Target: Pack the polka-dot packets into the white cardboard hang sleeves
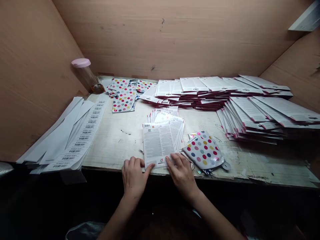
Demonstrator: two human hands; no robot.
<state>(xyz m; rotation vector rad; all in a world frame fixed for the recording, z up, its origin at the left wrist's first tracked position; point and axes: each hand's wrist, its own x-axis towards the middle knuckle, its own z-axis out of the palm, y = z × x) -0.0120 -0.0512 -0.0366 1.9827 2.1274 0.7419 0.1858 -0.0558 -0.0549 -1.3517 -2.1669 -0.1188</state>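
Observation:
A flat white printed packet (160, 141), with small text, a barcode and a QR code, lies near the table's front edge. My left hand (135, 175) is at its lower left corner, thumb on the face and fingers curled beside the edge. At the lower right, my right hand (181, 171) pinches the edge, its thumb by the small logo. Similar packets (178, 128) are fanned out behind and under this one. Right of my right hand lie polka-dot foil pouches (203, 150), one with a round grey tab. Undersides of my fingers are hidden.
Long stacks of white packets (195, 85) line the back, with another fanned pile (252, 113) at right. More polka-dot pouches (124, 100) lie back left, beside a leaning pink-lidded bottle (87, 75). Barcode label sheets (83, 136) overhang the left front edge. Wooden panels (160, 40) enclose the table.

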